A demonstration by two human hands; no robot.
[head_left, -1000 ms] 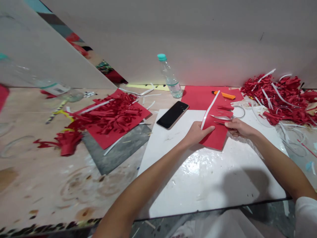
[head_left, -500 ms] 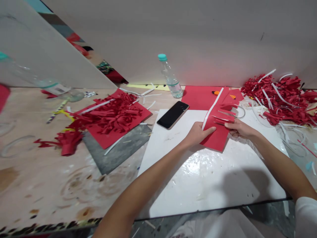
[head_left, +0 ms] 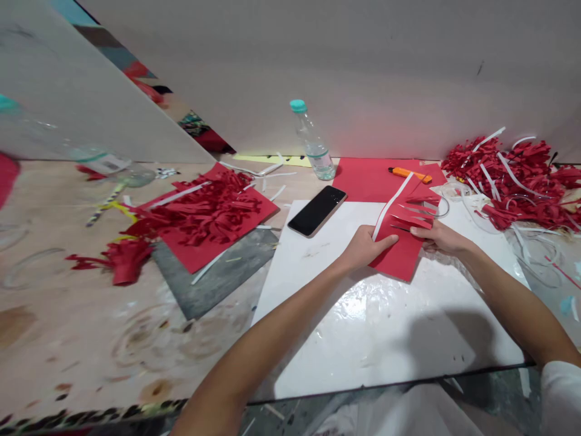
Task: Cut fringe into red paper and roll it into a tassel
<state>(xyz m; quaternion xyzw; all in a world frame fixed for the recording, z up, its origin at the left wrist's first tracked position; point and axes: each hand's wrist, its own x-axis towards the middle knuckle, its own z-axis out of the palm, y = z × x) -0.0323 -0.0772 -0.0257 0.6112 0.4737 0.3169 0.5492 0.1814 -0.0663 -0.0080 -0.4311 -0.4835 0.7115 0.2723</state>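
A red paper sheet [head_left: 396, 257] with a white strip [head_left: 391, 204] along its left edge is held above the white board. My left hand [head_left: 364, 247] pinches that left edge, thumb on top. In my right hand [head_left: 447, 237] is a pair of scissors [head_left: 401, 228]; the thin blades reach into the sheet from its right side, and the handles are hidden by the fingers. Above the blades, the sheet's right side is slit into narrow loose strips that curl up. The sheet's lower part is uncut.
The white board [head_left: 318, 339] lies under my hands, with a phone [head_left: 316, 211] on it. Behind stand a plastic bottle [head_left: 320, 158] and an orange cutter [head_left: 409, 175] on red paper. Fringed red paper [head_left: 512, 175] piles up at right, more fringe [head_left: 204, 212] at left.
The sheet has shifted slightly, and its cut strips have moved, showing more of the orange cutter behind. The scissors' blades look closer together. Both hands stay nearly in place.
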